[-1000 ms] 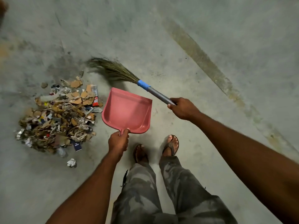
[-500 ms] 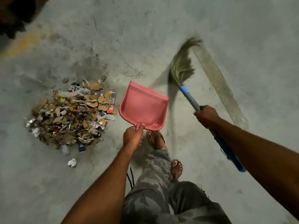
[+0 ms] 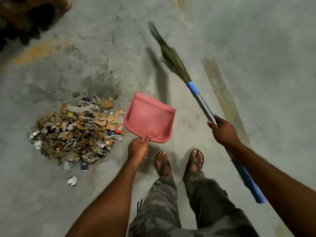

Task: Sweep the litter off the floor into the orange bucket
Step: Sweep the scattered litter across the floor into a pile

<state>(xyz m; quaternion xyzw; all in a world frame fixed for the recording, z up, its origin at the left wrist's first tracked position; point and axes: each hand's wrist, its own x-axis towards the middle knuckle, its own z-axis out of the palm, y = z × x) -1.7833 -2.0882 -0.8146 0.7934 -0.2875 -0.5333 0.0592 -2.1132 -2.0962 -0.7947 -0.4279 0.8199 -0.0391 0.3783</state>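
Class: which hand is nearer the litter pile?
Left. The left hand, gripping the dustpan, is right of the litter pile; the right hand, gripping the broom, is farther right, beyond the dustpan.

Matt grey concrete on the floor [image 3: 256, 48], rough-looking, blotched with dark stains and worn yellowish streaks. Smooth pink plastic in the dustpan [image 3: 150, 120], with a soft sheen along its back wall. On the broom [image 3: 206, 106]: dry, fibrous grass bristles [image 3: 172, 62], a blue plastic collar [image 3: 193, 87], a dull brushed-metal shaft [image 3: 201, 99] and a blue plastic-looking sleeve [image 3: 248, 183] at the near end. In the litter [image 3: 77, 132]: torn brown cardboard [image 3: 100, 123], crumpled white paper [image 3: 72, 180], shiny foil [image 3: 33, 135]. Matt camouflage cloth for the trousers [image 3: 159, 211]; brown sandals [image 3: 162, 163], material unclear.
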